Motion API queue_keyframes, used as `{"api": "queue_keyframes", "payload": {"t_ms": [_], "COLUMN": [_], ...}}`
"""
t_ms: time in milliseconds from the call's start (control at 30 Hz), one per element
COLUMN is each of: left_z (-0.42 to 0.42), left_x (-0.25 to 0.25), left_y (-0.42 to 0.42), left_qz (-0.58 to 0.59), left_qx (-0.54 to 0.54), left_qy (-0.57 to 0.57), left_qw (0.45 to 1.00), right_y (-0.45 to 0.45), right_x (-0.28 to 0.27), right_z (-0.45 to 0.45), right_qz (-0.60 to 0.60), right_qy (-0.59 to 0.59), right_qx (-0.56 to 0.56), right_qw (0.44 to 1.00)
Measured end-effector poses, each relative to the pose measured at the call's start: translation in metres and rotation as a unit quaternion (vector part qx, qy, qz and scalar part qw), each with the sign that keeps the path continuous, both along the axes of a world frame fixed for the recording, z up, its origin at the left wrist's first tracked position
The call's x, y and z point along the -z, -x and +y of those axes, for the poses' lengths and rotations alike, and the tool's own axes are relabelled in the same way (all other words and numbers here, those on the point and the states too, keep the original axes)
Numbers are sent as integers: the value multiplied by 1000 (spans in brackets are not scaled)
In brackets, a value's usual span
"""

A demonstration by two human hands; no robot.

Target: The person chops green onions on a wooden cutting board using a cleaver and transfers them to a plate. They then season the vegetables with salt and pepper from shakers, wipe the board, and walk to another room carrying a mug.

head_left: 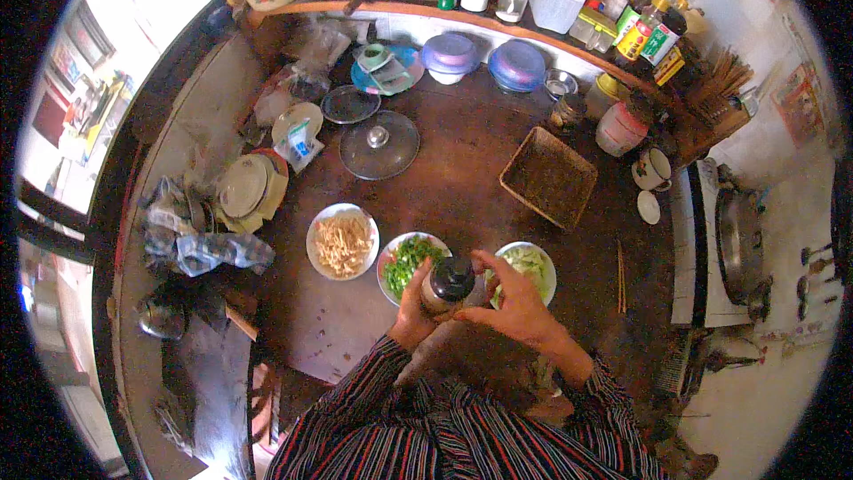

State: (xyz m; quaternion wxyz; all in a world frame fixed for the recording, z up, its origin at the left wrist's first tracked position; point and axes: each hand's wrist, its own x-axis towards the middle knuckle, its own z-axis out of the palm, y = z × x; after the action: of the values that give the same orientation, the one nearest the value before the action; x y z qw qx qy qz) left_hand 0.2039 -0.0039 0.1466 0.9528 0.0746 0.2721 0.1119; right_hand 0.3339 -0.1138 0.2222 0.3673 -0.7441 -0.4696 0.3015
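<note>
My left hand (416,313) is wrapped around a jar with a black lid (453,278), held upright over the near edge of a bowl of chopped greens (408,265). My right hand (523,310) curves around the jar's right side, thumb and fingers spread apart. Whether its fingertips touch the jar, I cannot tell. Behind that hand, partly covered, stands a bowl of pale green cut vegetable (530,267). Farther left is a white bowl of light brown shredded food (343,241). All three bowls stand on a dark wooden table (453,140).
A rectangular woven basket (550,177) and a pair of chopsticks (621,277) lie to the right. Glass lids (380,145) and stacked plates (246,187) are at the left. Along the back, a shelf (426,11) carries bottles and jars; lidded purple bowls (516,65) stand below.
</note>
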Motion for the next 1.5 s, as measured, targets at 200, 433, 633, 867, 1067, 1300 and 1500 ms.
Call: {"api": "queue_keyframes", "payload": {"t_ms": [200, 433, 633, 867, 1067, 1300, 1500], "left_z": [51, 138, 142, 137, 128, 117, 115], "left_x": [-20, 0, 32, 59, 66, 73, 74], "left_y": [-60, -79, -17, 60, 77, 63, 64], "left_qz": [-26, -48, -13, 64, 101, 79, 84], "left_qx": [58, -18, -14, -47, -26, -10, -17], "left_qy": [-180, -199, -200, -192, -158, -134, -139], "left_qw": [982, 979, 980, 978, 982, 988, 987], "right_y": [-21, -113, -231, -289, -308, -334, -314], "right_x": [25, 11, -4, -22, -23, -13, -14], "right_z": [50, 180, 315, 385, 405, 423, 413], "right_qz": [27, 11, -186, -279, -332, -405, -495], "right_qy": [-43, -280, -270, -179, -97, -143, -264], "right_qx": [115, 139, 246, 364, 378, 410, 360], "right_qw": [992, 950, 912, 870, 859, 805, 745]}}
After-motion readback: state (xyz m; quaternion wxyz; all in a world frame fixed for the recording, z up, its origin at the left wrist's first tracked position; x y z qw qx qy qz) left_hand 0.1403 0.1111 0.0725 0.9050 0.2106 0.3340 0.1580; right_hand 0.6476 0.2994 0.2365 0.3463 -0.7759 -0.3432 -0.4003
